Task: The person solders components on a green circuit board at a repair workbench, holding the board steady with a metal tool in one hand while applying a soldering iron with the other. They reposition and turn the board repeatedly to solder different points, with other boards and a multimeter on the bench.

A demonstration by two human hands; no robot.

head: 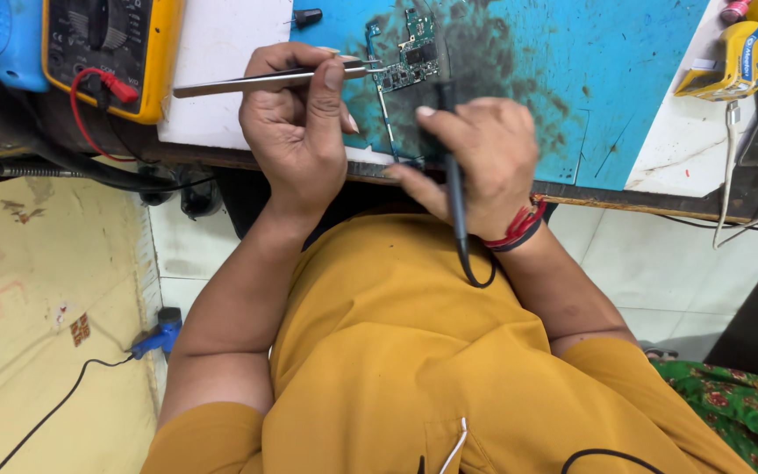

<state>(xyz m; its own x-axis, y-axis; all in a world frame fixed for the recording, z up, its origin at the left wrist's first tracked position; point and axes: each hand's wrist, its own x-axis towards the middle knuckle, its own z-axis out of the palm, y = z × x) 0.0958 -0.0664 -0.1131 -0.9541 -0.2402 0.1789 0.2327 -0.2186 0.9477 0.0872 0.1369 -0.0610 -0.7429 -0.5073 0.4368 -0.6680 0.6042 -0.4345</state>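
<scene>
My right hand (pixel 475 162) grips a slim black probe (pixel 454 189) like a pen; my left hand (pixel 296 132) pinches steel tweezers (pixel 265 82), tips on the green circuit board (pixel 407 54) lying on the blue mat (pixel 625 79) – thin, light, fragile, I'd judge, best held by its edges; no containers visible

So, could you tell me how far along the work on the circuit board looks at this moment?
Set up already: the bare circuit board lies on the stained blue mat, and the yellow multimeter has a red lead plugged in. In hand: the left hand holds metal tweezers at the board's edge, while the right hand holds a black corded tool to it. What remains cannot be judged.
</scene>
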